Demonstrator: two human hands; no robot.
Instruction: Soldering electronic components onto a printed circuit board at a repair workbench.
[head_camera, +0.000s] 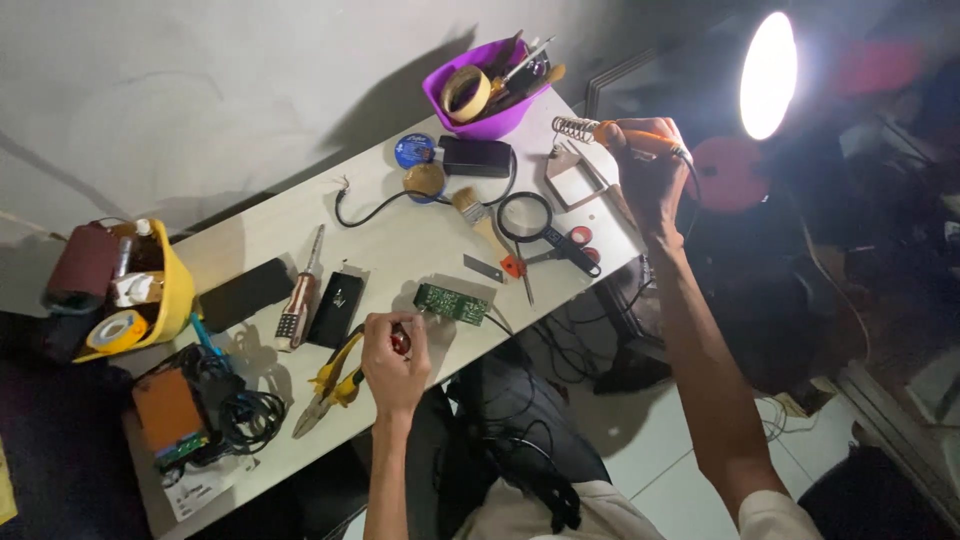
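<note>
**Iron at the stand, board under my left hand**

My right hand (648, 165) is closed around the orange handle of the soldering iron (640, 139), far out at one o'clock on the desk (400, 235). The tip lies at the mouth of the coil stand (572, 128); I cannot tell whether it is inside the coil or just beside it. My left hand (393, 358) sits at the near edge, at six o'clock, fingers curled on something small with a red end. It is too hidden to name. The green board (451, 303) lies flat just right of that hand, near it but, as far as I can see, not touched.

I judge this the step between joints, with the iron at its rest and the board waiting.

The next move calls for a steady hold on the board and care with the hot tip over the clutter in between: the magnifier (527, 217), the scissors (556, 250) and the brush (478, 215) all lie at twelve o'clock of the board. The yellow pliers (330, 385) lie by my left wrist at eight o'clock.
</note>
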